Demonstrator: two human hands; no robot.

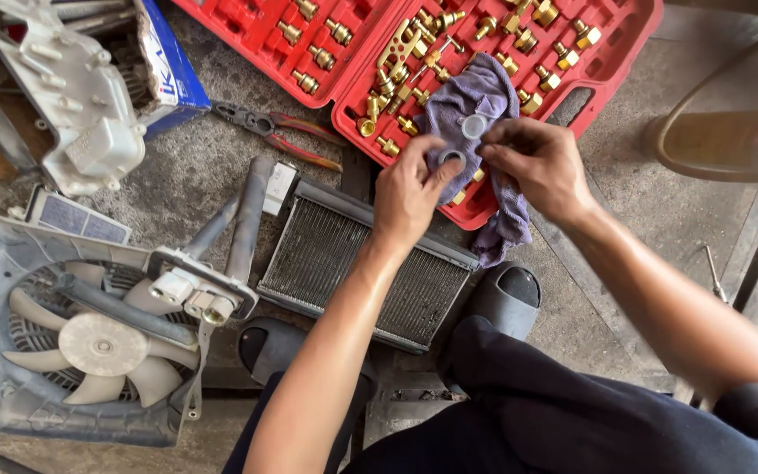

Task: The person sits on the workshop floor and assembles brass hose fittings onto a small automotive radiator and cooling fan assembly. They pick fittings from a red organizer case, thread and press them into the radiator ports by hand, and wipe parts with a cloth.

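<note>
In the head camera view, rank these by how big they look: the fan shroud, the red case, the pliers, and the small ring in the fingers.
1. Red case, though cut off by the frame's top edge, so only roughly larger than the next.
2. Fan shroud.
3. Pliers.
4. Small ring, pinched by the left hand.

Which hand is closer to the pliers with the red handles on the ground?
Left. The left hand is just right of the pliers; the right hand is farther right, over the purple cloth.
</note>
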